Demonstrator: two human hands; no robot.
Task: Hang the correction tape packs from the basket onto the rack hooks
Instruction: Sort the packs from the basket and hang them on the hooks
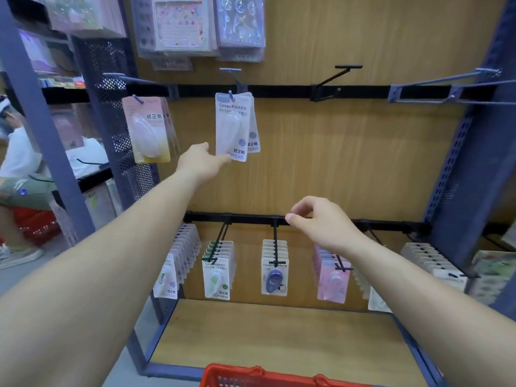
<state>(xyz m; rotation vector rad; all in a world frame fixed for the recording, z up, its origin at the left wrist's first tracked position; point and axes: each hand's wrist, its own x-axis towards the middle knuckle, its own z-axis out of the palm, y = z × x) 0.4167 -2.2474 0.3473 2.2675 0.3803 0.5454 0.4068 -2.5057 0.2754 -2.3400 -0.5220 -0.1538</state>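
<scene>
A white correction tape pack point(233, 127) hangs at the front of the middle upper hook point(230, 94), with another pack behind it. My left hand point(199, 163) reaches up to it, and its fingers touch the pack's lower left corner while the thumb stays clear. In front of the lower rail my right hand point(321, 222) hovers, fingers loosely curled and holding nothing. Only the rim of the red basket point(237, 370) shows at the bottom edge, so its contents are hidden.
Pink packs point(148, 129) hang on the upper left hook. A black hook point(335, 79) and a blue double hook point(446, 88) to the right carry nothing. The lower rail point(251, 219) holds several full hooks of packs. A person point(19, 163) sits at far left.
</scene>
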